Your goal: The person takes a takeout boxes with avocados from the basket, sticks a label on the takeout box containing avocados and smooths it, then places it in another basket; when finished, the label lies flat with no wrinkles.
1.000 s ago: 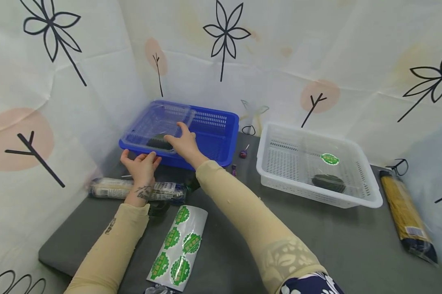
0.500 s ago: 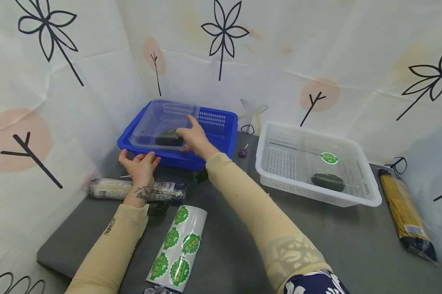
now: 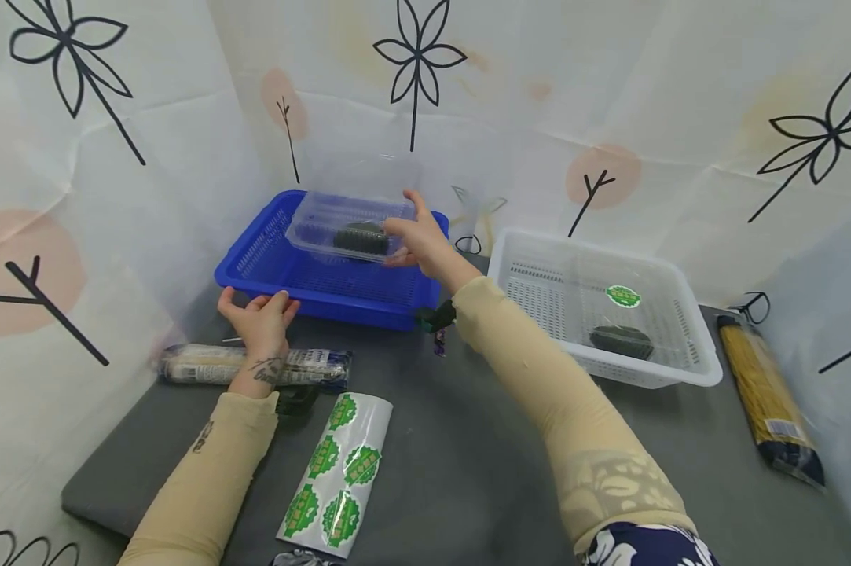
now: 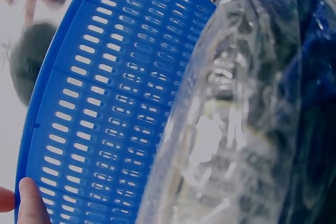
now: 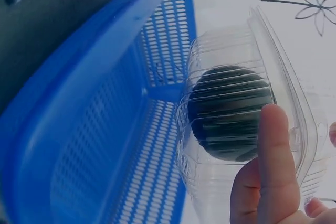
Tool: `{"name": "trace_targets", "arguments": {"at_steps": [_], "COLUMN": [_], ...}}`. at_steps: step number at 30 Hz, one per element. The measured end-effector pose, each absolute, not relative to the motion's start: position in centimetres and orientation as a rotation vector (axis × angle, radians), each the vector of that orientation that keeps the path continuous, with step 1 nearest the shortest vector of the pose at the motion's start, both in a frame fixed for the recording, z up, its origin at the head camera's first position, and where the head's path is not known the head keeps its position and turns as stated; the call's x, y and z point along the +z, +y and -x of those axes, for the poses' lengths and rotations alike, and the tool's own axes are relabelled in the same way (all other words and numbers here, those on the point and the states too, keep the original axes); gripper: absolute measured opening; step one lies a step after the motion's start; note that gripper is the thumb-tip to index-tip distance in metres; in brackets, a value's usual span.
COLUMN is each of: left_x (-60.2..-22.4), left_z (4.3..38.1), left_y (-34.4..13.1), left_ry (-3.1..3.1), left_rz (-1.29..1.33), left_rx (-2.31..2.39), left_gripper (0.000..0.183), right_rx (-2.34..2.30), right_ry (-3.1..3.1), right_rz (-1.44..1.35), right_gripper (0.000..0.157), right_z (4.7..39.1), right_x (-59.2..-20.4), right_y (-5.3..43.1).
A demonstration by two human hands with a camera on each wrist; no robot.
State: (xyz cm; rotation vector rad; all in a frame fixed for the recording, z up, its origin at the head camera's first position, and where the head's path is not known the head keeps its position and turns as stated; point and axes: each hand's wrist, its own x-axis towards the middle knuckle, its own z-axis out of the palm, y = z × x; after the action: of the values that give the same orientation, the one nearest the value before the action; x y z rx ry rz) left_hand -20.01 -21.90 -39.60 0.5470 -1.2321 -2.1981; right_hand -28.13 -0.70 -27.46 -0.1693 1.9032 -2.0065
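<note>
My right hand grips the right end of a clear plastic clamshell box, holding it above the back of the blue basket. Inside the box lies a dark green oval thing, seen through the ribbed plastic in the right wrist view. My left hand pinches the basket's front rim near its left corner. In the left wrist view its fingertip rests against the perforated wall. A long clear-wrapped packet lies beneath the left wrist.
A white basket on the right holds another clear box with a green sticker and a dark oval thing. A sheet of green stickers lies in front. A yellow packet is far right, and a small purple-wrapped item is near the blue basket.
My right hand has raised the clear box off the left part of the blue basket and moved it right and back. My left hand has stayed at the rim.
</note>
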Motion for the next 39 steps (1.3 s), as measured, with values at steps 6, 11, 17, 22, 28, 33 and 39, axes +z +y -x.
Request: {"name": "trace_targets", "arguments": {"at_steps": [6, 11, 17, 22, 28, 33, 39], "left_x": [-39.6, -39.6, -39.7, -39.6, -39.6, -39.6, -39.4], "left_z": [19.9, 19.9, 20.0, 20.0, 20.1, 20.2, 20.1], "left_y": [-21.7, -21.6, -21.6, -21.7, -21.8, -21.8, -21.7], "left_ry": [-1.238, -1.242, -1.226, -1.218, -1.213, -1.208, -1.198], "left_rz": [-0.546, -0.545, -0.543, -0.555, -0.572, -0.595, -0.587], "left_rx": [-2.208, -2.216, -2.229, -2.227, -2.248, -2.257, -2.268], "left_gripper": [0.077, 0.077, 0.078, 0.078, 0.077, 0.078, 0.078], "right_rx": [-2.054, -2.016, -1.938, -1.938, -1.947, -1.929, -1.886], "right_ry": [1.930, 2.005, 2.062, 2.025, 1.975, 1.930, 1.905], "right_rz": [0.248, 0.274, 0.274, 0.313, 0.339, 0.355, 0.368], "right_gripper": [0.075, 0.074, 0.072, 0.073, 0.074, 0.075, 0.077], "right_z": [26.6, 24.8, 21.9, 19.1, 15.8, 12.7, 9.2], "right_x": [-26.4, -26.1, -26.4, -27.2, -28.4, -29.2, -30.0], "right_y": [3.6, 7.3, 11.2, 13.4, 15.3, 16.4, 17.7]}}
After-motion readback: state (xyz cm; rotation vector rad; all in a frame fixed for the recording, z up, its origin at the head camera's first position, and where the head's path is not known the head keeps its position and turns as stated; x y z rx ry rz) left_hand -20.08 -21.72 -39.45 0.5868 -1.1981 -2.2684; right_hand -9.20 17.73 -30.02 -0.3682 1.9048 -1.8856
